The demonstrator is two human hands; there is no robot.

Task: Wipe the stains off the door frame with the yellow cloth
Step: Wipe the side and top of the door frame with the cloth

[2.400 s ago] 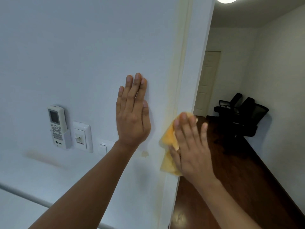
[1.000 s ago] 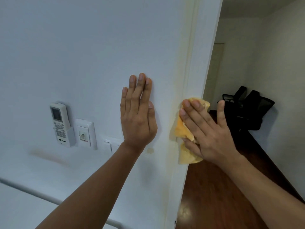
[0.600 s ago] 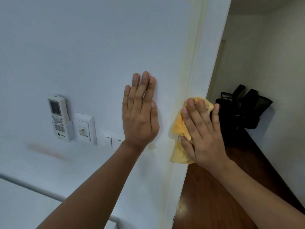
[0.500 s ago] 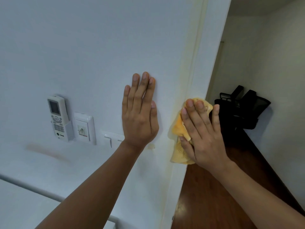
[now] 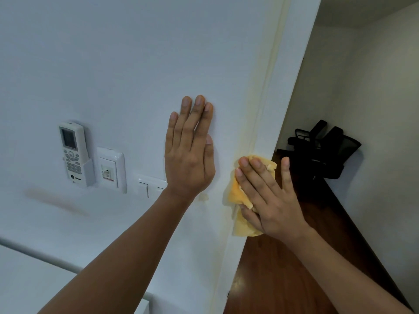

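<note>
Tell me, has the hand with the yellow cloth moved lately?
Yes. The right hand and yellow cloth slid down the door frame, now lower than the flat left hand.

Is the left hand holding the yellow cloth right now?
No, the left hand lies flat and empty on the wall, while the right hand presses the yellow cloth against the door frame.

No legible text; remote control (image 5: 73, 152) logo and button markings too blurred.

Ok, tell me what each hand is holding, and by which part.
The right hand presses the yellow cloth flat against the door frame, fingers spread over its middle; the cloth's edges stick out. The left hand holds nothing, palm flat on the wall.
</note>
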